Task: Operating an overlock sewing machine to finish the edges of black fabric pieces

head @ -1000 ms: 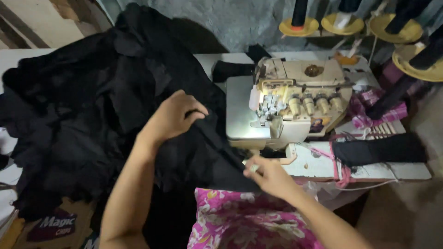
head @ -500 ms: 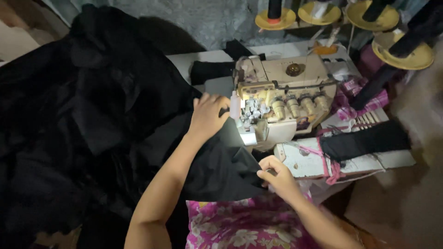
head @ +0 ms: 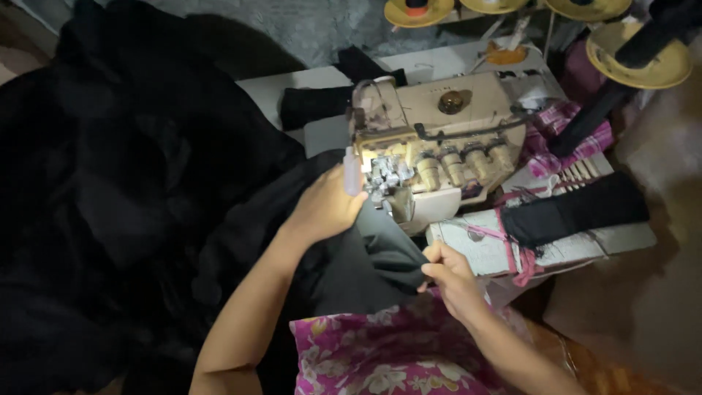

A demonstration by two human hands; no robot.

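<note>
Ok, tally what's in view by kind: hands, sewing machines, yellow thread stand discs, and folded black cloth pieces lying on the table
Bare hands: 2, left hand, right hand
Beige overlock sewing machine: 1
Round yellow thread stand discs: 4
Folded black cloth pieces: 2
Total: 9

Clearance around the machine head

Sewing machine (head: 439,146) blocks the centre; heaped black fabric (head: 131,183) fills the left. Folded black cloth (head: 578,212) and thread stands (head: 636,51) crowd the right. Bare tabletop (head: 274,86) strip behind the machine stays passable.
</note>
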